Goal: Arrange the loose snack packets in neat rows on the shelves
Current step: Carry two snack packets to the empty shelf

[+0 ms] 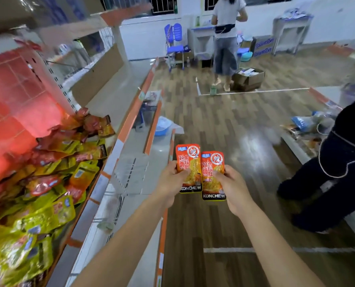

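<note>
Right of the shelf (118,96), one orange packet (188,162) is pinched by the fingers of the left hand (170,179), a second packet (212,170) by the right hand (232,189). On the shelf a jumbled heap (54,172) is left unsorted; little seems done.

Packet heap (48,179) crowds shelf; aisle floor (234,125) open

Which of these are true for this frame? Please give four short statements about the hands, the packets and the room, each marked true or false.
1. The left hand grips an orange packet. True.
2. The right hand is empty. False: it grips a second orange packet.
3. The shelf packets stand in neat rows. False: they lie in a loose heap.
4. A person stands at the far end, back to the camera. True.
</note>
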A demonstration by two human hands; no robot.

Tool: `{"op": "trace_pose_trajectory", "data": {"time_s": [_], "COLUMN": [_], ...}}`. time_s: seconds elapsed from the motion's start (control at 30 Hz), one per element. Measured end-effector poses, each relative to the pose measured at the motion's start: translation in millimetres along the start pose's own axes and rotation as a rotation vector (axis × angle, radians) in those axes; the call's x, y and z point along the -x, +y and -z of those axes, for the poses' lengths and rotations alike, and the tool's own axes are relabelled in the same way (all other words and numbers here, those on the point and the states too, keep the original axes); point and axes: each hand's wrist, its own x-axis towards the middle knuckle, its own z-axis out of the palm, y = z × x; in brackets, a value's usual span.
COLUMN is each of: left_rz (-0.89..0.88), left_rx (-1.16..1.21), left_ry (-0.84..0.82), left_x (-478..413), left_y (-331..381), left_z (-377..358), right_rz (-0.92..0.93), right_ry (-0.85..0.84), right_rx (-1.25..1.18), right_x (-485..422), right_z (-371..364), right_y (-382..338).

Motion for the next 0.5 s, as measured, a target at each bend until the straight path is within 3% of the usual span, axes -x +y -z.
{"op": "trace_pose_trajectory", "data": {"time_s": [0.5], "left_rz": [-0.011], "left_rx": [0.095], "left_ry": [0.06], "left_x": [-275], "left_y": [87], "left_z": [-53], "right_rz": [0.046], "right_ry": [0.007], "right_rx": [-0.039], "right_x": [-286], "right_z": [2], "right_y": [-79]}}
